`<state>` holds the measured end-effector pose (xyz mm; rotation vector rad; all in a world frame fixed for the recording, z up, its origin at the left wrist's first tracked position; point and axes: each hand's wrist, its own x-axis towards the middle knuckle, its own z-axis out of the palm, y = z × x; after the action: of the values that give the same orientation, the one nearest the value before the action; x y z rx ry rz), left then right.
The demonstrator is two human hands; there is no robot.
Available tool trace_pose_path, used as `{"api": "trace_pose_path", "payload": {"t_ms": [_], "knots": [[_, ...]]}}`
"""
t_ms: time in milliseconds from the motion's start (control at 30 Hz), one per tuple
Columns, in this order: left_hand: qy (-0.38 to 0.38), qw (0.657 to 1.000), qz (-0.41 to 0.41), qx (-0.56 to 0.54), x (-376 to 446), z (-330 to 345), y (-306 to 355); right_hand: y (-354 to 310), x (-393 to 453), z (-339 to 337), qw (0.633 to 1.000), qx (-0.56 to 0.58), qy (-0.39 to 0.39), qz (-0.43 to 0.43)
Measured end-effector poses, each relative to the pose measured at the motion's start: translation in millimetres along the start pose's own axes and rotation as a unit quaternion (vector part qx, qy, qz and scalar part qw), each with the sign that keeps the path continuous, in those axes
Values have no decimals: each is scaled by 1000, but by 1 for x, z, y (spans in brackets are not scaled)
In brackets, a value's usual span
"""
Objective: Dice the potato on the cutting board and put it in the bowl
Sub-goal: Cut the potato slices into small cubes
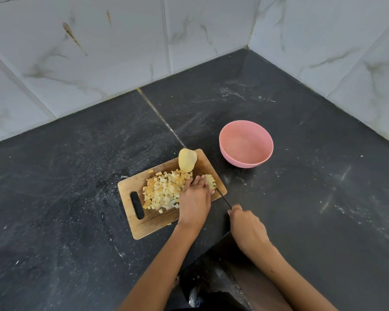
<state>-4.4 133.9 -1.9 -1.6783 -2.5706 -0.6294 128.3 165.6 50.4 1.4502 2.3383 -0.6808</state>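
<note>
A wooden cutting board [142,223] lies on the dark counter. A heap of diced potato [164,189] covers its middle. A peeled potato half [186,160] rests at the board's far edge. My left hand [194,198] presses its fingertips on a partly cut potato piece [210,181] at the board's right corner. My right hand [245,225] grips the handle of a knife [224,197], whose blade reaches to that piece. The pink bowl [246,143] stands empty to the right, beyond the board.
The counter [76,187] is dark stone, dusted with white specks, with a seam running diagonally. Tiled marble-look walls [99,52] meet in a corner behind the bowl. The counter's front edge drops off just below my right hand.
</note>
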Motion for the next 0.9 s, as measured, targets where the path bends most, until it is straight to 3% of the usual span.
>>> {"api": "trace_pose_path", "payload": {"t_ms": [367,500,900], "knots": [[20,998,23,58,-5,-1,1,-6,3,-15,997,61,35,-10],[20,995,24,90,-7,-5,1,-23,24,-13,999,40,21,-4],[53,998,-7,37,-9,-2,-1,-22,16,-2,1000,-30,-1,-1]]}}
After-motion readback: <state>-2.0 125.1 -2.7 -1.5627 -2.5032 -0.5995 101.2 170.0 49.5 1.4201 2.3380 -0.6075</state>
